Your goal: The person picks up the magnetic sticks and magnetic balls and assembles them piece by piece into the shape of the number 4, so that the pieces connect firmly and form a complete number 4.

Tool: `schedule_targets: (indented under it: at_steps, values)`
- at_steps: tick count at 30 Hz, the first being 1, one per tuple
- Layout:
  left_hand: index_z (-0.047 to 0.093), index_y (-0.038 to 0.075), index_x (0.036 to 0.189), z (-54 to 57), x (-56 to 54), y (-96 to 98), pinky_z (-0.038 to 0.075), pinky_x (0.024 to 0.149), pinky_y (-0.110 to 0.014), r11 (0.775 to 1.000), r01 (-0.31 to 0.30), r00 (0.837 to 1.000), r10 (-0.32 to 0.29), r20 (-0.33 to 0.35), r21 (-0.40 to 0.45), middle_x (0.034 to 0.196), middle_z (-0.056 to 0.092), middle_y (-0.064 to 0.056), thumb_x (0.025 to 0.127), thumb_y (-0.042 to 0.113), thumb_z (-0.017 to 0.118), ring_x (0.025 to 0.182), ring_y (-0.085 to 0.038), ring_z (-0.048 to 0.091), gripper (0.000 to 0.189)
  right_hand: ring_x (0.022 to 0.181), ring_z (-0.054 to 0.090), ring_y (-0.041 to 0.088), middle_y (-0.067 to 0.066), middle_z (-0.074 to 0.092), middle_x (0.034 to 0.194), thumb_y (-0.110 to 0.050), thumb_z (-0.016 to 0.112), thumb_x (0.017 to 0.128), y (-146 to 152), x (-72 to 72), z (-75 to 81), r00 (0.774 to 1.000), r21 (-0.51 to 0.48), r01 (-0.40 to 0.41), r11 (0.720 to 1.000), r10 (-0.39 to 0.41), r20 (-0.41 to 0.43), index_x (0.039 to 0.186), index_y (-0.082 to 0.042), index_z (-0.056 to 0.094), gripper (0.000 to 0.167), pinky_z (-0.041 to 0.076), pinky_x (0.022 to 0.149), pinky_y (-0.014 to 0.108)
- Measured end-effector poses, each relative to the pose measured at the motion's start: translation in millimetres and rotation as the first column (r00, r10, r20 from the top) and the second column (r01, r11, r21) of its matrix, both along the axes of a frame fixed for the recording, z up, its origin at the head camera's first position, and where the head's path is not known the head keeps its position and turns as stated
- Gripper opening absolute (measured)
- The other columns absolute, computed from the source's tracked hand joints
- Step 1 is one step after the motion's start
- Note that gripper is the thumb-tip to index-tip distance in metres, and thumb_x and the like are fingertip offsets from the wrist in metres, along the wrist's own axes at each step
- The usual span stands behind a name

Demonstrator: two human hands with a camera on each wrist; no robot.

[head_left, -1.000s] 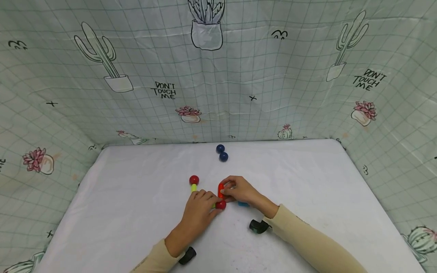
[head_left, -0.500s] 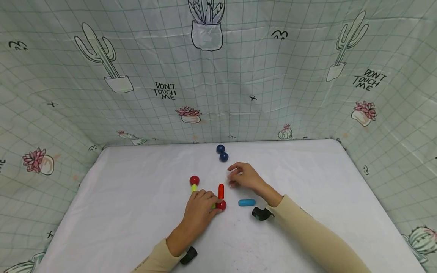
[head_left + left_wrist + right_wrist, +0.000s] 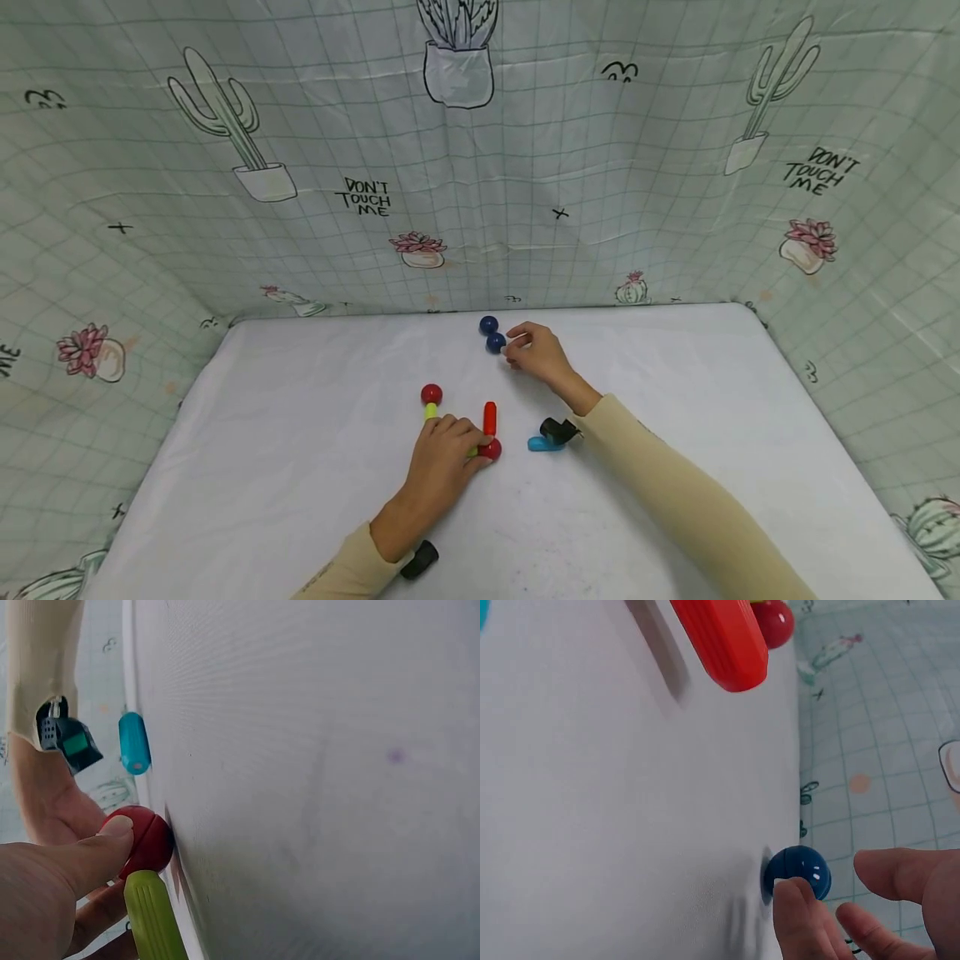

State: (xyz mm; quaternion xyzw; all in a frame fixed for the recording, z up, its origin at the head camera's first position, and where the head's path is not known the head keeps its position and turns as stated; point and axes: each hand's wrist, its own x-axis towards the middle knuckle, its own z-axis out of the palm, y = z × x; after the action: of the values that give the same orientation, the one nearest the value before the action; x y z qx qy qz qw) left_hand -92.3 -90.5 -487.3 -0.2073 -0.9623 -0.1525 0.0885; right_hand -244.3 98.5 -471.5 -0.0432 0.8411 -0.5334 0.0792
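Note:
My left hand (image 3: 444,458) pinches a red ball (image 3: 152,844), its thumb pressed against the ball's side. A yellow-green rod (image 3: 156,919) joins that ball and runs under the hand. From the same ball a red rod (image 3: 490,417) points away across the table. Past my left fingers, another yellow-green rod (image 3: 431,411) ends in a second red ball (image 3: 431,393). My right hand (image 3: 542,354) reaches to the nearer dark blue ball (image 3: 495,343), thumb and fingers parted; a fingertip overlaps the ball in the right wrist view, and contact is unclear.
A second dark blue ball (image 3: 488,325) sits just behind the first, near the far table edge. The light blue rod (image 3: 542,444) lies below my right forearm, partly covered by the black wrist camera (image 3: 558,431). A patterned cloth (image 3: 555,167) rises behind the white table (image 3: 300,433).
My right hand has let go of the red rod and moved away from me to the dark blue balls. The left hand keeps its hold on the red ball.

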Motion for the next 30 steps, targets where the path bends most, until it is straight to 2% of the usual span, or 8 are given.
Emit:
schedule_targets:
  at_steps: [8, 19, 26, 30]
  values:
    - [0.084, 0.017, 0.109, 0.4, 0.2, 1.2, 0.051, 0.093, -0.039, 1.0, -0.007, 1.0, 0.007, -0.011, -0.006, 0.1, 0.076, 0.003, 0.081, 0.03, 0.094, 0.099, -0.019, 0.065, 0.033, 0.078, 0.073, 0.022, 0.021, 0.074, 0.108, -0.01, 0.073, 0.097, -3, -12.4, -3.4, 1.0, 0.08, 0.0, 0.997, 0.001, -0.018, 0.128, 0.006, 0.066, 0.035, 0.053, 0.064, 0.022]
    - [0.083, 0.017, 0.11, 1.1, 0.5, 1.5, 0.051, 0.093, -0.04, 1.0, -0.018, 1.0, 0.018, 0.008, -0.005, 0.101, 0.075, 0.002, 0.082, 0.031, 0.093, 0.1, -0.019, 0.065, 0.033, 0.075, 0.07, 0.018, 0.023, 0.072, 0.116, -0.013, 0.077, 0.095, -14, -23.3, -5.0, 0.999, 0.164, 0.012, 0.986, -0.017, 0.028, 0.129, 0.006, 0.067, 0.04, 0.055, 0.065, 0.023]
    - [0.083, 0.017, 0.111, 0.5, 0.4, 1.0, 0.051, 0.093, -0.04, 1.0, -0.015, 1.0, 0.015, 0.018, 0.004, 0.101, 0.075, 0.002, 0.082, 0.03, 0.093, 0.1, -0.019, 0.065, 0.033, 0.072, 0.064, 0.015, 0.019, 0.073, 0.109, -0.018, 0.079, 0.095, -20, -27.9, -8.6, 1.0, 0.237, 0.026, 0.971, -0.025, -0.004, 0.122, 0.005, 0.073, 0.035, 0.048, 0.061, 0.021]
    - [0.083, 0.017, 0.111, 0.3, 0.5, 0.7, 0.051, 0.092, -0.04, 1.0, -0.017, 1.0, 0.017, 0.016, 0.008, 0.101, 0.075, 0.002, 0.082, 0.03, 0.093, 0.099, -0.019, 0.065, 0.033, 0.079, 0.061, 0.019, 0.018, 0.07, 0.107, -0.019, 0.078, 0.096, -20, -25.6, -7.5, 1.0, 0.267, 0.006, 0.964, -0.003, -0.012, 0.12, 0.006, 0.072, 0.035, 0.046, 0.065, 0.023]
